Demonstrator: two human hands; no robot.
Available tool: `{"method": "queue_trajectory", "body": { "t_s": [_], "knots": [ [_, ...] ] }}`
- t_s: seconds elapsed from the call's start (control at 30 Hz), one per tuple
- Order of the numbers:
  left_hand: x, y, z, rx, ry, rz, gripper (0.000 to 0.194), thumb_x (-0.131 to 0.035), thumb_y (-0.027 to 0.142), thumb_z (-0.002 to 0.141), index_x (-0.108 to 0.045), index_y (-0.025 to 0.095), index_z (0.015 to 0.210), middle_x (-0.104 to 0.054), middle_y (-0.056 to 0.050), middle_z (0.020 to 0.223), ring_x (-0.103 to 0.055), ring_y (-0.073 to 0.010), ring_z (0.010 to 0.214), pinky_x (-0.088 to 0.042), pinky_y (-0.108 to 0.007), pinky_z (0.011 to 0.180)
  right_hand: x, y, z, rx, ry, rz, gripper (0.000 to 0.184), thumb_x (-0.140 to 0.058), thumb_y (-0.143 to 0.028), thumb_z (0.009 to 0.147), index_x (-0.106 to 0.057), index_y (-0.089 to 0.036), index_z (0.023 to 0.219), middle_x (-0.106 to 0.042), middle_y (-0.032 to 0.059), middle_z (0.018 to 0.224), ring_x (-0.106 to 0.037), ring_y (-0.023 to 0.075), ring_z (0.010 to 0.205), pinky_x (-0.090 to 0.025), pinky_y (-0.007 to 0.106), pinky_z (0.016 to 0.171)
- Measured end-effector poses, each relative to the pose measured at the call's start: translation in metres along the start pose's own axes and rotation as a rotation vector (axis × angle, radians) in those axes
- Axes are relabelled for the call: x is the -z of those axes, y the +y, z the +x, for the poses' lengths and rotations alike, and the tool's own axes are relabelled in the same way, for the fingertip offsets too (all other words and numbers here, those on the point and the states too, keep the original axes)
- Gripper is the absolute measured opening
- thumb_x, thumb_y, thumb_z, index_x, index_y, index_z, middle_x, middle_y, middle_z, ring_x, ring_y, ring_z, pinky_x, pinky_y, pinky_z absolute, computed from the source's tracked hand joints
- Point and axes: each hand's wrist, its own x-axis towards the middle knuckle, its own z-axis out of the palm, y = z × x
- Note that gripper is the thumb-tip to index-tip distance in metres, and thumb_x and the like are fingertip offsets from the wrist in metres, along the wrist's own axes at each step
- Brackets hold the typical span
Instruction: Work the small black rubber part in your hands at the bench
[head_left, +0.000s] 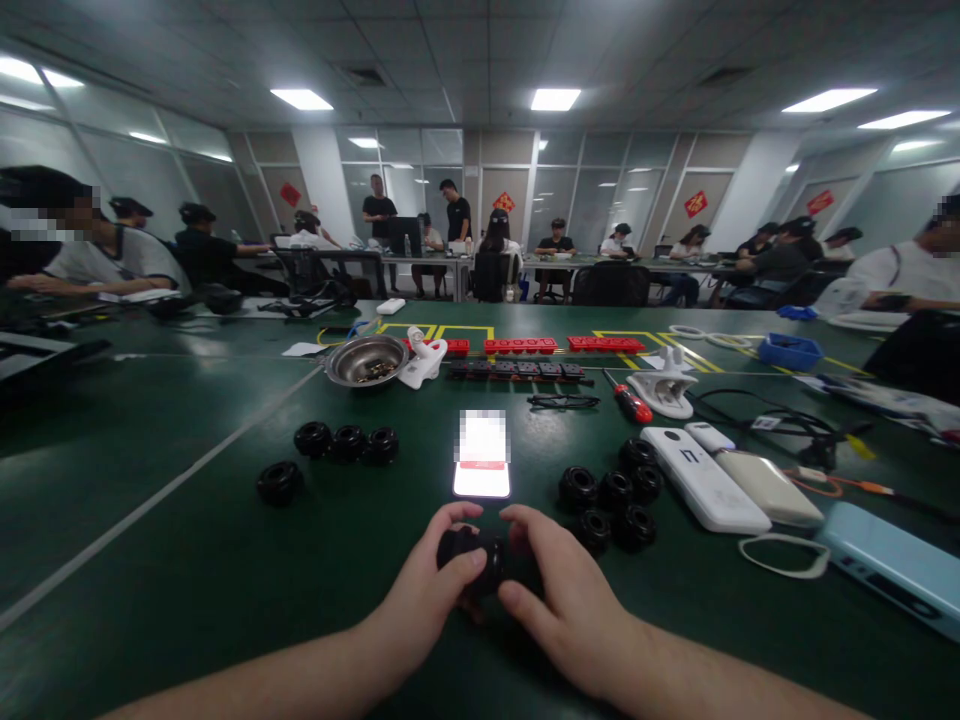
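Both my hands meet at the near middle of the green table around a small black round part. My left hand grips it from the left, thumb on top. My right hand closes on it from the right. Much of the part is hidden by my fingers. Just beyond lies a lit phone. Several black wheel-like parts are grouped to the right, and more black wheel-like parts sit to the left, one black wheel apart from them.
A metal bowl, white clamps, a red-handled screwdriver, red and black trays, white power banks and cables lie further out. Other people sit at tables around the room.
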Motion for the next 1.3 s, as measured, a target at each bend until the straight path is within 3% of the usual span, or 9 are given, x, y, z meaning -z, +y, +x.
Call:
{"method": "queue_trajectory", "body": {
  "t_s": [0.1,0.17,0.43,0.6,0.8,0.97,1.1,1.2,1.3],
  "knots": [
    [-0.001,-0.001,-0.001,-0.028,0.007,0.013,0.042,-0.056,0.031,0.062,-0.037,0.022,0.098,-0.043,-0.002,0.086,-0.053,-0.0147,0.069,-0.046,-0.026,0.052,-0.001,0.001,0.002,-0.075,-0.057,-0.033,0.019,-0.048,-0.032,0.079,-0.050,-0.017,0.089,-0.054,0.0045,0.078,-0.048,0.0192,0.072,-0.040,0.033,0.062],
    [-0.001,-0.002,0.000,-0.035,0.011,0.019,0.042,-0.057,0.033,0.062,-0.038,0.022,0.097,-0.042,-0.002,0.086,-0.053,-0.0144,0.069,-0.047,-0.026,0.053,-0.002,0.001,0.003,-0.060,-0.079,-0.054,0.015,-0.048,-0.031,0.079,-0.052,-0.017,0.083,-0.054,0.0041,0.077,-0.048,0.0187,0.071,-0.040,0.032,0.062],
    [0.000,-0.002,0.003,0.005,0.007,0.098,0.035,-0.051,0.038,0.068,-0.037,0.020,0.094,-0.048,0.000,0.074,-0.052,-0.0092,0.047,-0.042,-0.022,0.040,0.000,-0.001,0.001,0.141,-0.012,-0.007,0.028,-0.058,-0.025,0.072,-0.047,-0.017,0.097,-0.054,0.0052,0.088,-0.048,0.0187,0.078,-0.039,0.034,0.070],
    [0.001,-0.005,0.001,-0.034,-0.021,0.081,0.040,-0.054,0.030,0.063,-0.035,0.022,0.098,-0.047,0.001,0.078,-0.053,-0.0112,0.058,-0.042,-0.021,0.043,0.001,-0.002,0.002,-0.037,-0.048,-0.002,0.032,-0.061,-0.036,0.068,-0.048,-0.018,0.091,-0.053,0.0030,0.083,-0.047,0.0190,0.074,-0.037,0.033,0.065],
    [0.000,-0.003,0.000,-0.060,-0.025,0.074,0.042,-0.054,0.031,0.064,-0.034,0.022,0.100,-0.043,-0.001,0.086,-0.053,-0.0110,0.062,-0.043,-0.022,0.046,-0.001,0.000,0.005,-0.040,-0.089,-0.053,0.018,-0.052,-0.035,0.077,-0.051,-0.017,0.077,-0.052,0.0019,0.072,-0.045,0.0171,0.067,-0.035,0.031,0.061],
    [0.001,-0.004,0.002,-0.012,-0.010,0.051,0.036,-0.042,0.039,0.075,-0.030,0.021,0.104,-0.049,-0.002,0.081,-0.056,-0.0102,0.054,-0.044,-0.023,0.044,0.000,0.001,0.003,0.086,0.006,-0.011,0.025,-0.058,-0.027,0.073,-0.049,-0.015,0.094,-0.054,0.0054,0.084,-0.047,0.0190,0.077,-0.037,0.033,0.069],
    [0.004,-0.011,0.006,-0.006,-0.041,0.031,0.036,-0.044,0.038,0.073,-0.030,0.020,0.102,-0.050,0.000,0.074,-0.053,-0.0095,0.046,-0.040,-0.019,0.037,0.002,0.000,0.002,0.197,0.041,-0.001,0.031,-0.052,-0.024,0.076,-0.044,-0.017,0.105,-0.053,0.0056,0.090,-0.047,0.0184,0.079,-0.036,0.035,0.073],
    [0.006,-0.015,0.007,-0.051,-0.044,0.002,0.039,-0.050,0.034,0.068,-0.032,0.021,0.101,-0.049,-0.001,0.079,-0.053,-0.0096,0.050,-0.040,-0.020,0.038,0.002,-0.001,0.001,0.083,0.041,0.020,0.038,-0.057,-0.031,0.071,-0.043,-0.017,0.104,-0.052,0.0061,0.093,-0.046,0.0204,0.082,-0.037,0.036,0.072],
    [0.007,-0.014,0.005,-0.061,-0.050,-0.018,0.045,-0.054,0.028,0.063,-0.032,0.022,0.102,-0.047,-0.001,0.081,-0.054,-0.0116,0.058,-0.043,-0.022,0.043,0.001,0.000,0.001,0.010,0.004,0.016,0.029,-0.055,-0.037,0.073,-0.048,-0.017,0.093,-0.053,0.0044,0.084,-0.046,0.0204,0.077,-0.037,0.036,0.068]
  ]
}}
